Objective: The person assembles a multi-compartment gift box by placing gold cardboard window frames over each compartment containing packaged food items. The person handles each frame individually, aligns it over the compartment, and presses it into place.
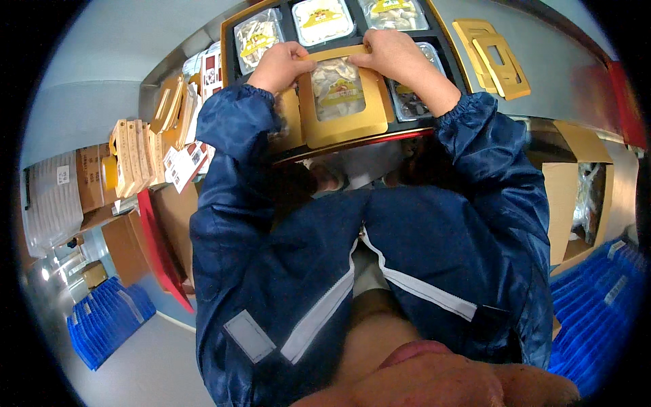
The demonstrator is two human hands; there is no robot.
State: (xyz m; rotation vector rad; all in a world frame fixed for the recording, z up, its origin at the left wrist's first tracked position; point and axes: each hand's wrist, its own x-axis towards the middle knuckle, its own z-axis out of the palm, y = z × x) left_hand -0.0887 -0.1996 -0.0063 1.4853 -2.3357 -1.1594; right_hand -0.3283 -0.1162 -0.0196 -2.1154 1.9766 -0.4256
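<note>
Over the near row of a black-lined box (444, 42), far rim cut off, L grip (277, 68) & R grip (395, 53) are pinching a gold card frame (349, 126); thru its rounded window a shiny plastic pack (339, 91) is showing, edges hidden.

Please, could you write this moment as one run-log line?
left hand: gripping gold windowed frame, far left corner; right hand: gripping far right corner; food pack: visible through frame; compartmented box: beneath
</note>
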